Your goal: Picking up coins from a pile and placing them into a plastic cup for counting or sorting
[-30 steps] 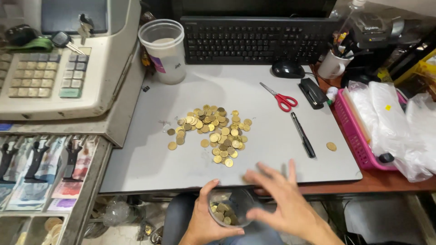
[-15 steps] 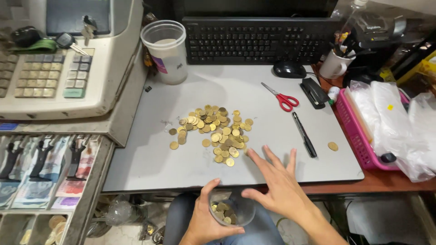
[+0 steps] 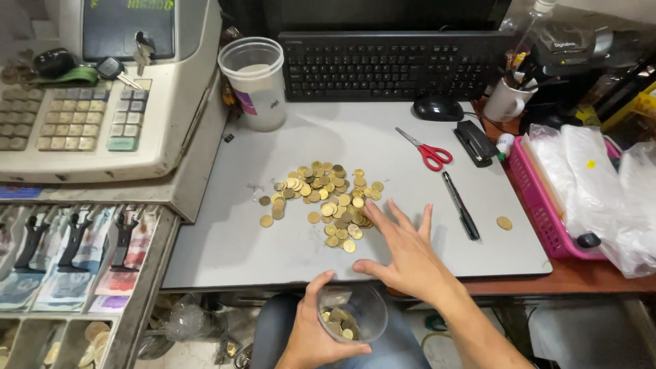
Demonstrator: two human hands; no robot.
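A pile of gold coins (image 3: 328, 201) lies spread on the grey desk mat (image 3: 239, 232). My right hand (image 3: 404, 249) rests flat on the mat with fingers spread, its fingertips touching the pile's right edge. Below the desk edge my left hand (image 3: 316, 335) grips a small clear plastic cup (image 3: 352, 313) that holds several coins. One loose coin (image 3: 504, 223) lies apart at the right.
A cash register (image 3: 102, 96) with an open banknote drawer (image 3: 68, 260) stands at left. Behind the pile are a clear tub (image 3: 255, 82), keyboard (image 3: 396, 65), mouse (image 3: 437, 107), red scissors (image 3: 427, 150), stapler (image 3: 476, 142) and pen (image 3: 460, 204). A pink basket (image 3: 540, 198) with plastic bags sits right.
My right hand has moved forward from above the cup onto the mat, up to the coin pile. The cup in my left hand stays below the desk edge.
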